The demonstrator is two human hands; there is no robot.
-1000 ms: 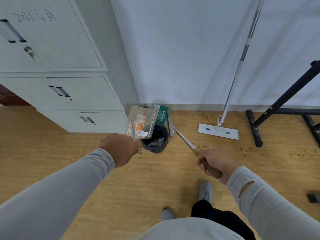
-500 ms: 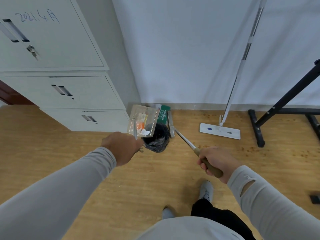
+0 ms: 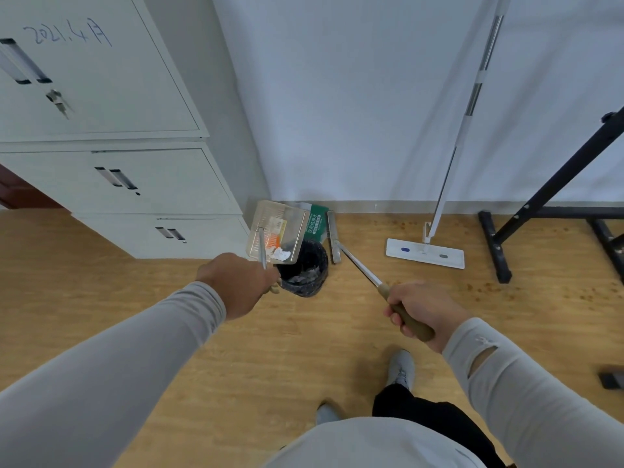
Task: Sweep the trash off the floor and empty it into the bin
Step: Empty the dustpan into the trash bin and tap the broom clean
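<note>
My left hand [image 3: 238,283] grips the metal handle of a clear plastic dustpan [image 3: 266,224], held tilted over the small black bin [image 3: 309,278] lined with a dark bag. Crumpled white paper [image 3: 281,254] and an orange scrap [image 3: 273,242] lie at the pan's low edge, just above the bin's rim. My right hand [image 3: 422,307] holds the brown grip of a broom [image 3: 361,266] whose narrow head [image 3: 333,241] rests on the floor just right of the bin.
A grey metal cabinet [image 3: 141,184] stands left of the bin. A green packet [image 3: 315,221] leans at the wall behind it. A flat white mop [image 3: 425,253] leans on the wall to the right, next to a black stand [image 3: 499,244]. My feet are below.
The dustpan stays over the bin with the trash at its lower edge. Both hands hold nearly still; the view has shifted only slightly.
</note>
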